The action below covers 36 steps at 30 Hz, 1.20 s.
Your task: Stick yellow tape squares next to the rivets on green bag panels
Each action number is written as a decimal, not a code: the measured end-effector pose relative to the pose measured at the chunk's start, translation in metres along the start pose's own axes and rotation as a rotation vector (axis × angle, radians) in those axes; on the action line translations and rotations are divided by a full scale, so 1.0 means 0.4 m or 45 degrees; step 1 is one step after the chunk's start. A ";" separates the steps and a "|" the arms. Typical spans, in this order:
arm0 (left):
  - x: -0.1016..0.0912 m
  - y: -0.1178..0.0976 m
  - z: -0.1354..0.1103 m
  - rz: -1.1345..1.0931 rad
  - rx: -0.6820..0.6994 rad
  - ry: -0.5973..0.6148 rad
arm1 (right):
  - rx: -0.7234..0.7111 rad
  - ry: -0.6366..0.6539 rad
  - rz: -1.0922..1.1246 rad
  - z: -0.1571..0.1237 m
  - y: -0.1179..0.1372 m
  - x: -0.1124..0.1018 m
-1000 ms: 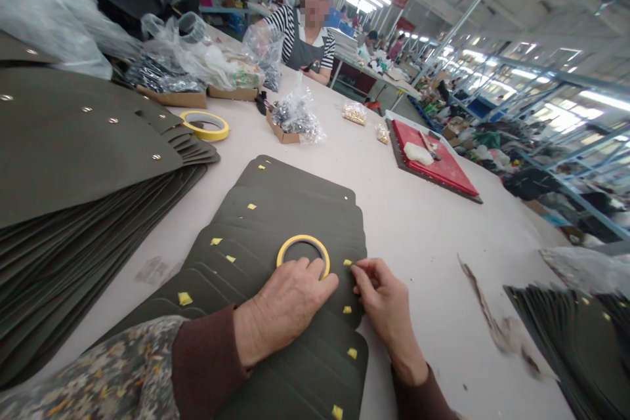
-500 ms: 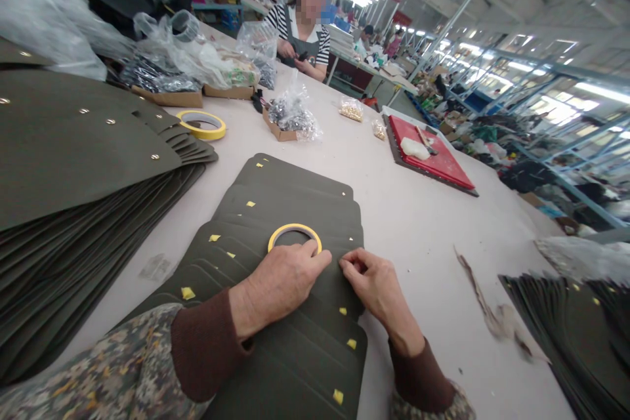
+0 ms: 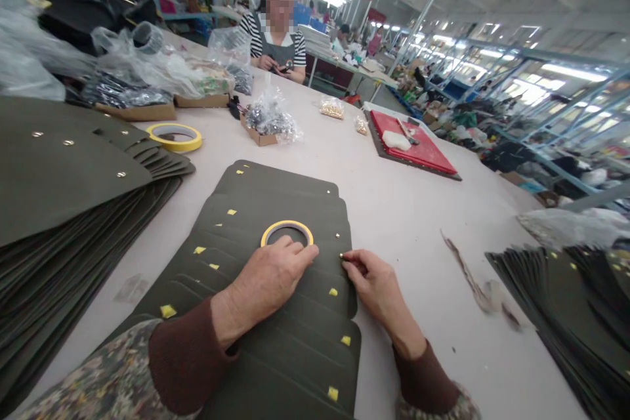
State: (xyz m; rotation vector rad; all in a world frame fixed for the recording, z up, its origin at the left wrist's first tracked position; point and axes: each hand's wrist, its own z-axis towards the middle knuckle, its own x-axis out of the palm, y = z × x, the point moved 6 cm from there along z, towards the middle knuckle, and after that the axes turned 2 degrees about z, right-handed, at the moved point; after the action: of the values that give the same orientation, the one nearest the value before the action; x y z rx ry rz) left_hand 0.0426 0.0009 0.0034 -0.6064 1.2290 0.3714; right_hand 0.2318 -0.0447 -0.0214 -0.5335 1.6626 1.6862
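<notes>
Gone since a second ago: yellow tab by right hand (image 3: 371, 279) | gold stud (image 3: 341, 255) at its 10 o'clock, left hand (image 3: 263, 285)'s 2 o'clock; right nearer, grip unclear | left clasps tape roll (image 3: 287, 224)

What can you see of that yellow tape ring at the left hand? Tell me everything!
The yellow ring-shaped tape roll has a slim outer band, a greyish inner lining and a hollow middle through which overlapping dark olive leather-like sheets show. Paper or plastic, I can't tell. The bare left hand has its grip on the near edge, hiding that part. Whether it touches the sheets is unclear.
</notes>
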 end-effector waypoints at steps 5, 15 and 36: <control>-0.007 -0.003 -0.013 -0.110 0.066 -0.188 | -0.097 -0.037 -0.090 0.075 0.032 0.004; -0.035 -0.009 -0.023 -0.363 0.071 -0.367 | -0.370 0.002 0.312 -0.019 0.160 -0.019; -0.051 -0.051 -0.025 -0.277 0.152 -0.391 | -0.165 -0.231 0.308 -0.045 0.181 0.010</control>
State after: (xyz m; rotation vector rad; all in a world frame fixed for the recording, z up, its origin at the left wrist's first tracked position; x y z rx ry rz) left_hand 0.0404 -0.0204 0.0256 -0.5509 0.8746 0.1973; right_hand 0.1737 -0.0566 0.0241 -0.2368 1.5429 1.9641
